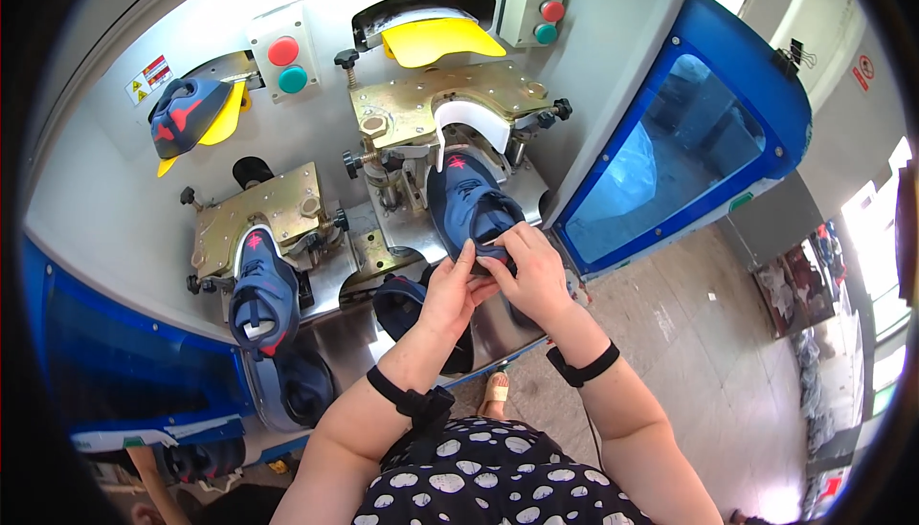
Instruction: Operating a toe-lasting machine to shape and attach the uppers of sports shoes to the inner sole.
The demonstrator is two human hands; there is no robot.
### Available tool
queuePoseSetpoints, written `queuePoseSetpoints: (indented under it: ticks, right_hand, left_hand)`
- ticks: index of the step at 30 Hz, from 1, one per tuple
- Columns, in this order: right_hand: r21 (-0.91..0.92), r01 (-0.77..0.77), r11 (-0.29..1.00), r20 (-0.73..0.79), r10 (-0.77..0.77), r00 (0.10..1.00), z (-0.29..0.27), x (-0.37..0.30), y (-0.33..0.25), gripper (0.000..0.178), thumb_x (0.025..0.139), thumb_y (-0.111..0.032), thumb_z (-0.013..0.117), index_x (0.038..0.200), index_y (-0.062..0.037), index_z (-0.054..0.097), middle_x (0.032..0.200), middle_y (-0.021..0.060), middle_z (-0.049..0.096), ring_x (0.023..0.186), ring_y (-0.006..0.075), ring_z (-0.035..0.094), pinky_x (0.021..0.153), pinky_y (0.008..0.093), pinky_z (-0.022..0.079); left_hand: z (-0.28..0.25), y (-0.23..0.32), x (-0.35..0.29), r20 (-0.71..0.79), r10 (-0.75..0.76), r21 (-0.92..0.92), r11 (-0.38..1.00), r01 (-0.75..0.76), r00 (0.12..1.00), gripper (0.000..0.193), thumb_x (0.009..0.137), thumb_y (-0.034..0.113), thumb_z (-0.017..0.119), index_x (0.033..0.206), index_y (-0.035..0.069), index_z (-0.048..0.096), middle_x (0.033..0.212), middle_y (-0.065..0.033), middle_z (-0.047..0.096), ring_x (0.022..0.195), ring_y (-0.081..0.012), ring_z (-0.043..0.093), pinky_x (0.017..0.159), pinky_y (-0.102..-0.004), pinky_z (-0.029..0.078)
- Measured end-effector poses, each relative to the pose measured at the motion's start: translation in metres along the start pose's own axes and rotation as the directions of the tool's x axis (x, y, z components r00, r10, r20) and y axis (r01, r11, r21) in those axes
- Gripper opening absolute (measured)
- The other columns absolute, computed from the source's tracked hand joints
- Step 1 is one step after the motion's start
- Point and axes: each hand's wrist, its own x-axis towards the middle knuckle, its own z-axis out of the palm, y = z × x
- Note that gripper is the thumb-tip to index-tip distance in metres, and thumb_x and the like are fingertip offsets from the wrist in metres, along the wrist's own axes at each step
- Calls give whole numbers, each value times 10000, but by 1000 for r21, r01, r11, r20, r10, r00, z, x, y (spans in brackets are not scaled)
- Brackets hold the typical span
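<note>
Both my hands grip the heel end of a blue shoe upper point(458, 198) with a red mark on its toe. My left hand point(454, 295) pinches the collar edge from the left. At the right side, my right hand point(532, 271) has its thumb and fingers closed on the same rim. The toe points away from me, at the white curved band point(483, 121) of the right machine station, under a gold metal plate point(407, 109). Between the stations, another dark blue upper point(397, 307) lies on the metal ledge, partly behind my left arm.
The left station holds a similar blue upper point(263, 281). Above it, another upper point(191, 113) sits by a yellow flap. Button boxes point(285, 66) point(532, 10) are on the back wall. A blue-framed door point(574, 209) stands right. A co-worker's arm point(150, 482) shows lower left.
</note>
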Motion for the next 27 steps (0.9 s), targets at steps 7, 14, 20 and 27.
queuePoseSetpoints:
  ticks: [7,14,20,27]
  right_hand:
    - [-1,27,1000,24,-27,999,-5,13,11,247,783,-251,701,834,-57,556,818,90,514,762,284,561,637,381,461]
    - [48,79,996,28,-81,996,-9,15,24,230,778,-221,716,822,-55,562,800,94,519,729,293,565,619,384,451]
    - [72,84,994,85,-90,992,-16,19,29,260,778,-255,709,894,-67,571,869,88,526,788,280,586,643,372,480]
    - [47,256,965,-118,-250,961,-29,56,25,325,783,-242,717,1019,-57,591,1070,108,575,954,291,587,779,381,495]
  left_hand:
    - [16,1,6,-159,81,31,997,-77,984,376,964,386,534,1083,29,526,980,-125,657,808,-203,680,709,-325,583]
    - [21,-12,8,-205,122,15,992,-122,971,396,952,409,548,1067,31,531,917,-109,656,740,-188,678,654,-295,581]
    - [20,-10,13,-233,139,32,990,-136,963,408,941,408,568,1073,25,515,883,-104,651,698,-188,676,617,-284,583]
    - [24,-9,11,-234,108,111,990,-84,966,426,938,455,545,1068,49,544,854,-92,670,681,-194,686,588,-269,577]
